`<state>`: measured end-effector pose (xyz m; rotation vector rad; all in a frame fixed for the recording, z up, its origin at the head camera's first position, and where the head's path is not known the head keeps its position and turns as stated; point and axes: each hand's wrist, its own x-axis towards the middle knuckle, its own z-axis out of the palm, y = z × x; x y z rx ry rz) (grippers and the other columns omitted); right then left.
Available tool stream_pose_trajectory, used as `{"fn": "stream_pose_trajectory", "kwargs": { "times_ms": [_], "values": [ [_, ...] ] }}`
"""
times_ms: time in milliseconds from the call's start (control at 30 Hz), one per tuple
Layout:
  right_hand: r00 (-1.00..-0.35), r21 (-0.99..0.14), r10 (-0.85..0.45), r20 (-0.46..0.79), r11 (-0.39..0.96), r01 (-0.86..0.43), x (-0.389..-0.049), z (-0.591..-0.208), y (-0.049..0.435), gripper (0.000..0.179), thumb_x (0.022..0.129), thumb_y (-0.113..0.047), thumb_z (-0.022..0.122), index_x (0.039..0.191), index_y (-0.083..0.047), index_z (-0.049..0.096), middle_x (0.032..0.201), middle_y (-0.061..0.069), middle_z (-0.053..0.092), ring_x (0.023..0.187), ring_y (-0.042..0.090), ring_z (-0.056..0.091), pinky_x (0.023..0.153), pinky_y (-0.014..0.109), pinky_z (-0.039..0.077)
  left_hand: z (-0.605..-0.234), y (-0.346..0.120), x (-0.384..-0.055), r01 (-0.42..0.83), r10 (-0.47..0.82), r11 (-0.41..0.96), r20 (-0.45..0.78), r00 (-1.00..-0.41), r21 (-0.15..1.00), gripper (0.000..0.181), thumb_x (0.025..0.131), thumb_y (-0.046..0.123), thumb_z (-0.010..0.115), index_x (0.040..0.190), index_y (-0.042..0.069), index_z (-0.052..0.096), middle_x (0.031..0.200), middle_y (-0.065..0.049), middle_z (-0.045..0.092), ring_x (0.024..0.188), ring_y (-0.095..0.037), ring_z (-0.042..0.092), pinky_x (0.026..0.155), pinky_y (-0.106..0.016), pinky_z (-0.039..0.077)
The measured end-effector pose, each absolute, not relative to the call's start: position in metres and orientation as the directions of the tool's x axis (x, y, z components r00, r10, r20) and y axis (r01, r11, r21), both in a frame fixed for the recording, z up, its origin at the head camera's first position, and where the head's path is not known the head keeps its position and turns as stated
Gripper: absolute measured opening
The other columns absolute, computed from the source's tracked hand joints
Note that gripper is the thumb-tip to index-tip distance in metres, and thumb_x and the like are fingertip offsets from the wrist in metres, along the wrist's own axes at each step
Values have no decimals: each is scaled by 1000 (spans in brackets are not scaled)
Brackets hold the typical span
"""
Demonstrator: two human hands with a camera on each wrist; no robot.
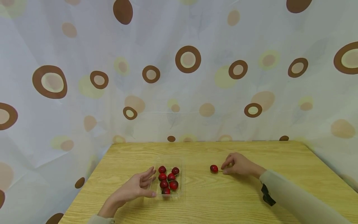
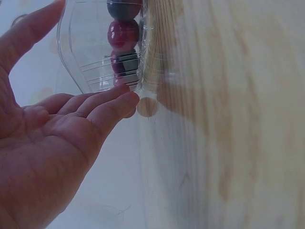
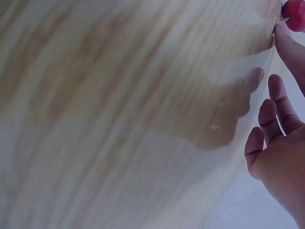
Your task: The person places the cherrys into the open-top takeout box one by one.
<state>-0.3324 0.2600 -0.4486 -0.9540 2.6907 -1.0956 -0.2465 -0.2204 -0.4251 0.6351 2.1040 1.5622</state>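
In the head view a clear plastic box (image 1: 181, 180) stands on the table with several dark red cherries (image 1: 171, 177) inside. My left hand (image 1: 137, 186) is at the box's left side, fingers extended and thumb apart near its front corner. The left wrist view shows the fingertips close to the end wall of the clear box (image 2: 76, 52). To the right, a single cherry (image 1: 213, 168) is on the table, its stem pointing right. My right hand (image 1: 240, 165) pinches that stem between thumb and forefinger; in the right wrist view the cherry (image 3: 294, 15) is partly cut off.
The wood-grain table (image 1: 212, 202) extends around both hands. A patterned sheet (image 1: 173, 84) with brown and yellow ovals hangs behind it and along both sides. A black band (image 1: 267, 196) is on the right sleeve.
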Motion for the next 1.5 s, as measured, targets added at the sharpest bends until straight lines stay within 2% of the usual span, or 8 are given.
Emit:
{"fn": "stream_pose_trajectory", "kwargs": {
  "times_ms": [733,1233,1500],
  "values": [
    [-851,-708,-506,139,550,-443,-334,-459,266,7,92,-16,84,97,-11,86,92,-2,71,86,14,63,73,27,49,-426,-220,-247,103,600,254,-73,-797,962,100,99,11,75,166,-5,3,170,-29,10,153,-47,23,122,-56,28],
    [-870,-767,-474,134,506,-394,-329,-455,262,10,95,-12,80,99,-5,86,93,5,72,83,19,62,67,25,47,-428,-222,-248,98,610,243,-73,-789,965,99,100,9,74,166,-6,2,170,-30,9,154,-48,21,122,-55,27],
    [-891,-789,-435,132,498,-360,-321,-449,257,11,95,-14,80,101,-6,86,96,5,74,91,23,65,75,28,50,-427,-221,-248,106,604,252,-70,-794,962,100,99,10,76,166,-6,2,170,-30,10,153,-47,23,122,-56,28]
  ]
}}
